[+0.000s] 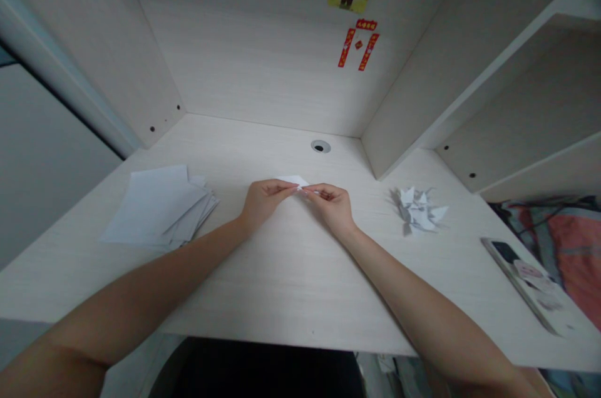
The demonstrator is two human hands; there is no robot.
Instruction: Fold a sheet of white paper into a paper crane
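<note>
Near the middle of the desk, a small piece of folded white paper [295, 179] is pinched between both hands. My left hand [268, 199] is closed, its thumb and forefinger gripping the paper from the left. From the other side my right hand [333, 203] holds it the same way, the fingertips of both hands almost meeting. Most of the paper's lower part is hidden behind the fingers, so its exact folded shape cannot be made out. Off to the left lies a stack of white paper sheets [153, 207]. Several folded paper pieces [417, 209] sit in a pile on the right.
The pale wooden desk [282, 285] has a back panel and side walls. A round cable hole [320, 146] is near the back. A phone-like device or case [521, 282] lies at the right edge, beside red-and-grey cloth [575, 241]. Red paper stickers [346, 47] decorate the panel.
</note>
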